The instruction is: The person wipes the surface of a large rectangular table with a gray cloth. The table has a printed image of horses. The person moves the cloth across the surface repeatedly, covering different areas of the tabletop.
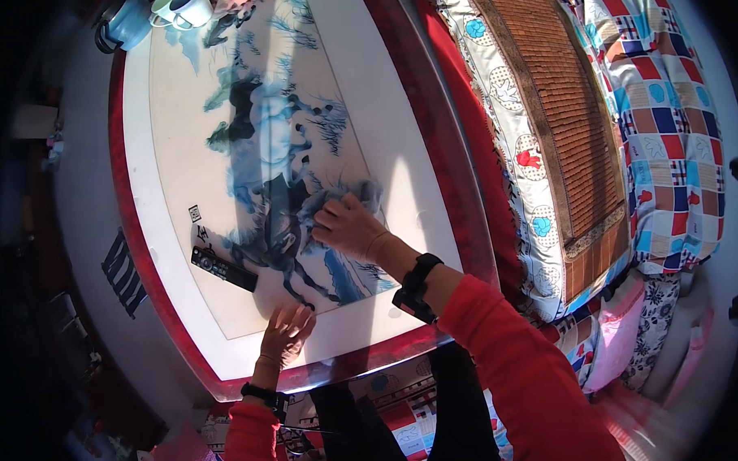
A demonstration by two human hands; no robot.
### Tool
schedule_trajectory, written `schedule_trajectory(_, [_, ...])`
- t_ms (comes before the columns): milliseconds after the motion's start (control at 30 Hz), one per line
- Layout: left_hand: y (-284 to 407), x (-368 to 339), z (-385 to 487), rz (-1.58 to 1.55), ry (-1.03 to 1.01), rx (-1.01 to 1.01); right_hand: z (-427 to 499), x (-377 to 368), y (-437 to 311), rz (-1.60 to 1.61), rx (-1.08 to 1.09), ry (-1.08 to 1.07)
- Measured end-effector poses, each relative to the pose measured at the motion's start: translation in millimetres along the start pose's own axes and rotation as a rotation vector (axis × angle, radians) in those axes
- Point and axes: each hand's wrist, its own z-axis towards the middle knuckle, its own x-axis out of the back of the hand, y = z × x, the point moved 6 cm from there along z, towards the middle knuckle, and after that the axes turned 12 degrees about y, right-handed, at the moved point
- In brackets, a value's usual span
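A low table (402, 164) with a dark red border stands before me, its top printed with blue and dark horses. Over the near part of that print is my right hand (348, 227), its fingers bent. A grey-blue patch (367, 197) shows beside those fingers; whether it is cloth or part of the picture I cannot tell. My left hand (287, 331) is at the near edge of the tabletop, fingers somewhat apart, with nothing seen in it. Just beyond it lies a black remote control (224, 268). Both wrists wear black bands.
At the table's far left corner are a blue jug (127, 22), a white mug (191, 6) and a pale green mug (163, 5). To the right runs a long seat with a brown woven mat (562, 103) and a patterned cushion (665, 137). My legs (466, 411) are close to the near edge.
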Motion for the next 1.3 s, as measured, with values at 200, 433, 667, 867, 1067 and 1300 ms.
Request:
schedule_trajectory(200, [40.9, 0.2, 77.5, 0.027, 0.323, 0.707, -125.7, 75.3, 121.2, 0.017, -0.296, -0.103])
schedule_trajectory(433, [64.9, -43.7, 168.5, 0.418, 0.725, 1.036, -337.9, 161.9, 10.8, 0.172, -0.06, -0.172])
schedule_trajectory(667, [68.7, -49.0, 175.4, 0.488, 0.607, 1.152, -296.9, 129.5, 59.3, 0.271, 0.124, -0.303])
schedule_trajectory(867, [69.5, -40.1, 178.0, 0.416, 0.606, 1.192, -106.3, 83.1, 181.2, 0.039, -0.223, -0.015])
schedule_trajectory(1067, [68.2, -37.8, 177.9, 0.346, 0.607, 1.247, -58.0, 59.9, 190.2, -0.098, -0.453, 0.132])
schedule_trajectory(1300, [66.5, -29.5, 178.8, 0.273, 0.578, 1.295, -79.8, 58.7, 173.0, -0.095, -0.418, 0.068])
